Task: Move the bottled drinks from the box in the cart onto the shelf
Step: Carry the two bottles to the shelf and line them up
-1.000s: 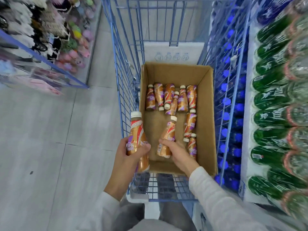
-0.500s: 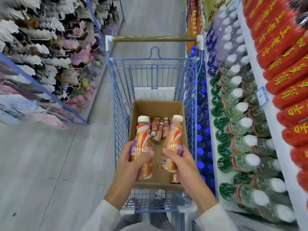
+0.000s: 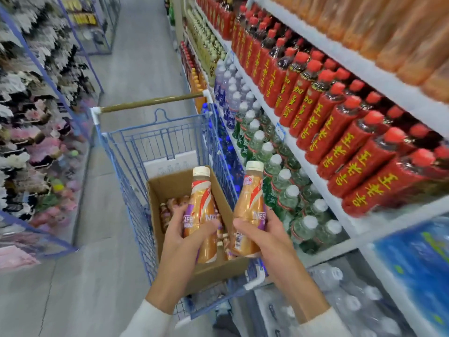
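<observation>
Two bottled drinks lifted clear of the box, one in each grip.

The left hand [image 3: 181, 235] is wrapped round the lower body of one orange bottle [image 3: 201, 215]; the right hand [image 3: 263, 235] clasps a second bottle [image 3: 249, 210] the same way, both upright with white caps on top, above the cardboard box [image 3: 224, 271] in the blue cart [image 3: 126, 171]. More bottles lie in the box. They look like rigid, filled plastic with glossy, possibly slippery sleeves, so mid-body holds seem right. The shelf [image 3: 315, 183] stands just right.

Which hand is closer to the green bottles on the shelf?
The right hand. It holds its coffee bottle up right beside the green bottles. The left hand holds the other bottle farther away, over the box in the cart.
</observation>
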`<action>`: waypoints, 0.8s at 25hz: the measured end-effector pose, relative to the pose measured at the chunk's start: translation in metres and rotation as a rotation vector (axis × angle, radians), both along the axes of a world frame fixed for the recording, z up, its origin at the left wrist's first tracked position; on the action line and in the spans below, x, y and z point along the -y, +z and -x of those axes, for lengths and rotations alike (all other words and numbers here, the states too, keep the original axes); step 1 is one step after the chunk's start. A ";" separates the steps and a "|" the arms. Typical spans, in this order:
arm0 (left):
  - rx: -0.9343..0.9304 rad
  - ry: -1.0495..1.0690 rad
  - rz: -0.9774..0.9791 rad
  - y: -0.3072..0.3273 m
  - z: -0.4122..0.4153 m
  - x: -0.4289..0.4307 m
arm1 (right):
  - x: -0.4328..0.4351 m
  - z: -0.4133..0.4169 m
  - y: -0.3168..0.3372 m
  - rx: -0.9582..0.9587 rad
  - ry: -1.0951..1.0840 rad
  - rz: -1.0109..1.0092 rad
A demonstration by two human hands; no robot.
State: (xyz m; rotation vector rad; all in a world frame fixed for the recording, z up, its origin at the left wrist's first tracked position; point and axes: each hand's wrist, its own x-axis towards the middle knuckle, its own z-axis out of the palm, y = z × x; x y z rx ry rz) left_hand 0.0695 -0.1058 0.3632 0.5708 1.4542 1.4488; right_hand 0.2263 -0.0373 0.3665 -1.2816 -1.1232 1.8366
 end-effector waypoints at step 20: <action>0.185 -0.838 -0.186 0.073 -0.244 0.066 | 0.214 -0.242 0.079 0.093 -0.831 -0.202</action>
